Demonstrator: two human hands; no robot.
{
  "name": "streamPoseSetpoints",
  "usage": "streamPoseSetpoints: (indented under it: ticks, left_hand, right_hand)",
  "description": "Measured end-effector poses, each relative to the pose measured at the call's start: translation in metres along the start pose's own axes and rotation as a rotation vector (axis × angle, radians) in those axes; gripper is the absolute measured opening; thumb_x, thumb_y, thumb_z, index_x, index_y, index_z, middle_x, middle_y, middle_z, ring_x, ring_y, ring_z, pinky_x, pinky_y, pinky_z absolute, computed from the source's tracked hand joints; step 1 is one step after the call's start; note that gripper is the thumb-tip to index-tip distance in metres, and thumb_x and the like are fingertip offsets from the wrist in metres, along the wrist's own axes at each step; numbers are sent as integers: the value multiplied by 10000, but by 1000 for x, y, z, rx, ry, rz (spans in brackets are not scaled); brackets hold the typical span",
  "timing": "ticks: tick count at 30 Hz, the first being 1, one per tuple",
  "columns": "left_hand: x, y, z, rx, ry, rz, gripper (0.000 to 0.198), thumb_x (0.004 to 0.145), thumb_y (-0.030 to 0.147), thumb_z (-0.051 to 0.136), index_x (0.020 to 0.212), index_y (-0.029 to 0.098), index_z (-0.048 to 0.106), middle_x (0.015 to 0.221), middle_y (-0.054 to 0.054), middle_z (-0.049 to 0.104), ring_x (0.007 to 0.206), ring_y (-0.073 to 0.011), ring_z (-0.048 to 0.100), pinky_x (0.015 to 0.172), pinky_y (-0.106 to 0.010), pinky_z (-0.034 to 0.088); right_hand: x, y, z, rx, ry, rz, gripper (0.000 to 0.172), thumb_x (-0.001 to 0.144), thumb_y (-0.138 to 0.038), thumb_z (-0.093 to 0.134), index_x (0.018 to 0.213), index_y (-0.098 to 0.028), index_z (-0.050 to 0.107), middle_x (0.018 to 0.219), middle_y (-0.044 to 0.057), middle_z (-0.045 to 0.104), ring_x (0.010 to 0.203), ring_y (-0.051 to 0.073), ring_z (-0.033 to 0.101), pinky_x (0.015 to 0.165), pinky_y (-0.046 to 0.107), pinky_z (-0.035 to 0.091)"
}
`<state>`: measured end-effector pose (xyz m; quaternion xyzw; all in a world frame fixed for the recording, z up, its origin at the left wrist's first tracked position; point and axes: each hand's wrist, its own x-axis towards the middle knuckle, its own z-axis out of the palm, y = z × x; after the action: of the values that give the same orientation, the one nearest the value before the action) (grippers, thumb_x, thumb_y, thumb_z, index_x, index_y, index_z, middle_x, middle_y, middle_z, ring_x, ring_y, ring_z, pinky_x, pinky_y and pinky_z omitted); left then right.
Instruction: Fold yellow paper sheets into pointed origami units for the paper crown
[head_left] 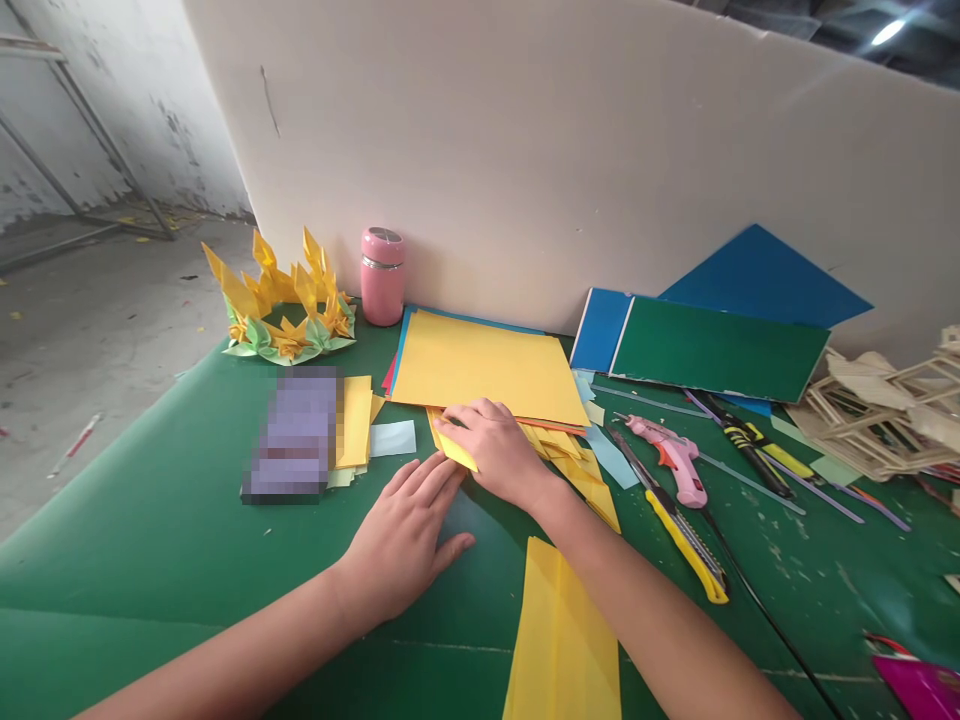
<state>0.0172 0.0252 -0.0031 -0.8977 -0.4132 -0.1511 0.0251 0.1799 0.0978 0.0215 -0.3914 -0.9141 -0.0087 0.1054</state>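
My right hand point(491, 450) holds a small folded yellow paper piece point(456, 452) down on the green table point(202, 560). Beside it my left hand point(412, 520) lies flat, fingers stretched out and their tips close to that piece. Just beyond the hands is a stack of yellow sheets point(487, 365), with blue and red paper showing at its edges. Folded yellow strips point(581, 465) lie partly behind my right hand and forearm. Nearer the front edge are long yellow sheets point(559, 630), partly covered by my right forearm.
A paper crown point(289, 310), a pink bottle point(382, 278) and a blurred purple object point(296, 435) stand or lie on the left. On the right are a pink glue gun point(675, 460), a yellow cutter point(686, 545), a green board point(720, 345) and a wooden stick model point(889, 410).
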Motion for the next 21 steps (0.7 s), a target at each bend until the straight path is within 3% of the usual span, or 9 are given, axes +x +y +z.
streamPoseSetpoints:
  ticks: [6, 12, 21]
  left_hand:
    - [-2, 3, -1, 52, 29, -69, 464, 888, 452, 487, 1223, 139, 561, 1206, -132, 612, 1141, -308, 543, 940, -438, 455]
    - [-1, -1, 2, 10, -23, -5, 518, 921, 416, 424, 1323, 91, 456, 1411, -155, 469, 1277, -273, 461, 1037, -435, 387]
    - [1, -1, -2, -103, -75, -43, 525, 894, 386, 482, 1355, 140, 435, 1392, -119, 503, 1295, -268, 445, 1083, -454, 342]
  right_hand:
    - [-1, -2, -12, -29, -192, 23, 449, 911, -126, 430, 1353, -187, 486, 1315, 85, 557, 1111, 255, 460, 903, 393, 382]
    - [-2, -2, -4, -55, -170, 46, 452, 941, -110, 384, 1386, -169, 439, 1357, 85, 528, 1134, 247, 457, 904, 379, 383]
    - [-10, -2, -5, 1, -150, 99, 499, 924, -89, 373, 1403, -222, 415, 1364, 52, 531, 1110, 237, 458, 887, 367, 369]
